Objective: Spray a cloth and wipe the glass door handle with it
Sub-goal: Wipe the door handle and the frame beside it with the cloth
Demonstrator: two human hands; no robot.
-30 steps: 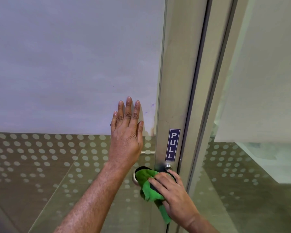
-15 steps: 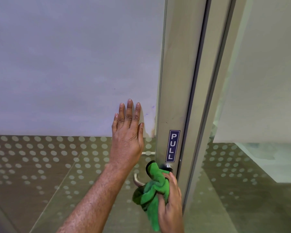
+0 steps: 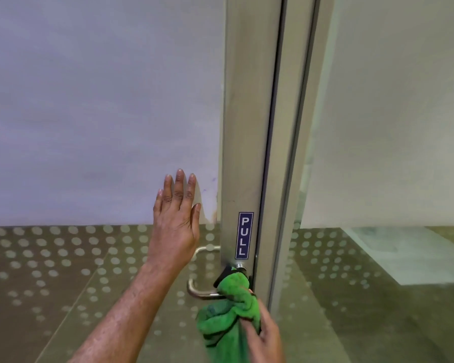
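Two hands work the door [image 3: 102, 127]: left hand [image 3: 174, 226] open, flat on the glass, holding nothing; right hand [image 3: 264, 336] closed on the cloth [image 3: 228, 313]. Just above it, nearer than the left, the handle [image 3: 201, 292] runs leftward, cloth bunched at its pivot end.

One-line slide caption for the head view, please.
Left hand flat on glass door; right hand wipes handle with green cloth.
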